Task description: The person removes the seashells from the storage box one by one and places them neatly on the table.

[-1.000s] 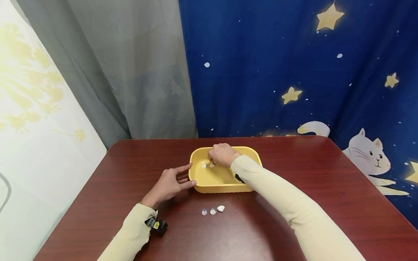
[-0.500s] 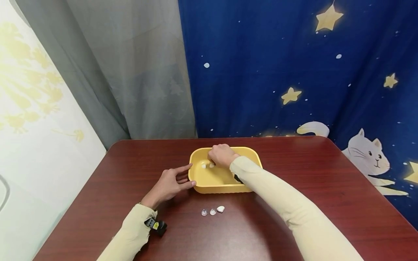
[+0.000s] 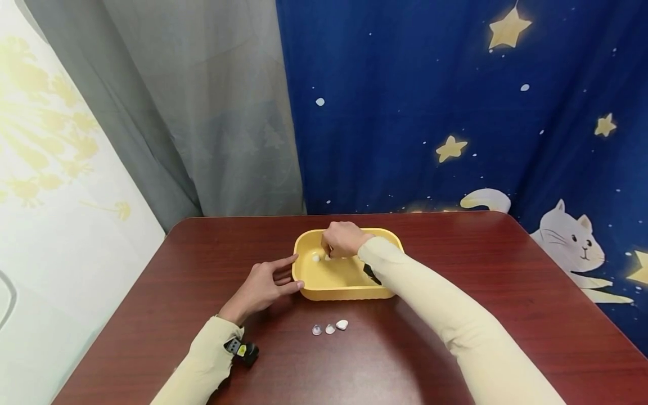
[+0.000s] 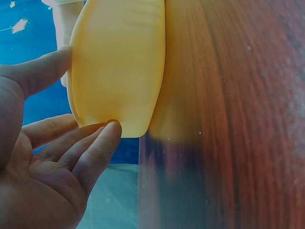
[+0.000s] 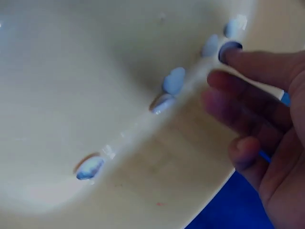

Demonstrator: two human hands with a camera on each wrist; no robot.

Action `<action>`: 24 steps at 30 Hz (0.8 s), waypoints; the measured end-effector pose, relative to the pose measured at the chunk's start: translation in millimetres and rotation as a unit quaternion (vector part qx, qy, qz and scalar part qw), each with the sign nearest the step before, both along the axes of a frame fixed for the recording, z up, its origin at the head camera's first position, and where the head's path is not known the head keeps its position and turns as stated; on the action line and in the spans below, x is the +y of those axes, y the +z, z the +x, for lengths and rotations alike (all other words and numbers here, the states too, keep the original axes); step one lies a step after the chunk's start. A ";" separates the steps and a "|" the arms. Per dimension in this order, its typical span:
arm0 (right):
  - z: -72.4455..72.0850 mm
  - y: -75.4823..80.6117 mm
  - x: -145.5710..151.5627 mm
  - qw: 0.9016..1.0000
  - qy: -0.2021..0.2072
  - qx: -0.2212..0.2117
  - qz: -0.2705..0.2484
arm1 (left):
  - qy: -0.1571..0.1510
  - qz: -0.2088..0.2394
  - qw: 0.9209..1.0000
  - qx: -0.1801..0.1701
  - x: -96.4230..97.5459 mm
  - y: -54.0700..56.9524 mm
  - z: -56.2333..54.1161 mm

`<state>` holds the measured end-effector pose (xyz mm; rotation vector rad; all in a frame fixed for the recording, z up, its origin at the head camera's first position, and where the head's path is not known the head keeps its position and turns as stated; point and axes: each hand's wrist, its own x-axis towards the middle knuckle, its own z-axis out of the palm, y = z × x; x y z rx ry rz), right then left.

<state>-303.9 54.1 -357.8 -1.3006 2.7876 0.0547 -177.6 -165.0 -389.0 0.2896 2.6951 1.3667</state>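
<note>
A yellow plastic tub [image 3: 349, 293] stands on the table. My left hand [image 3: 260, 287] rests its thumb and extended fingertips against the tub's left end; in the left wrist view its fingers [image 4: 97, 155] lie along the outer wall. Inside the tub is my right hand [image 3: 344, 239], fingers bent downward. The right wrist view shows its topmost fingertip on a dark, hollow seashell [image 5: 230, 46], which it appears to pinch. Several pale shells lie along the foot of the wall, among them a purple-marked shell [image 5: 90, 167] and a bluish shell [image 5: 175, 80].
On the table in front of the tub sit three small shells in a row: a left shell [image 3: 316, 329], a middle shell [image 3: 331, 328] and a white shell [image 3: 342, 324]. Curtains [image 3: 354, 140] hang behind the reddish-brown table [image 3: 233, 242].
The right hand shifts slightly within the tub and now covers more of the pale shell beside its fingertips. Left hand, tub and the three shells on the table keep their places.
</note>
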 end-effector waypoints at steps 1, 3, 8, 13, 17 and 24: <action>-0.3 2.5 1.0 1.000 0.003 -0.014 -0.002 | -0.002 0.000 1.000 0.001 0.0 -0.1 0.0; -1.5 7.4 3.0 0.999 0.010 -0.032 -0.007 | -0.004 0.000 1.000 0.004 -0.3 -0.1 0.0; -3.5 18.7 7.6 0.999 0.017 -0.046 -0.017 | -0.003 0.002 1.000 -0.002 -0.6 0.3 -0.1; -0.1 27.0 10.3 0.998 0.019 -0.046 -0.024 | -0.005 0.005 1.000 0.004 -0.5 0.6 -0.1; 5.6 33.6 14.3 0.998 0.023 -0.046 -0.032 | -0.007 0.004 1.000 0.009 0.0 1.2 0.0; 20.2 43.8 26.7 0.997 0.030 -0.051 -0.054 | -0.002 0.005 1.000 0.001 -0.8 0.2 0.2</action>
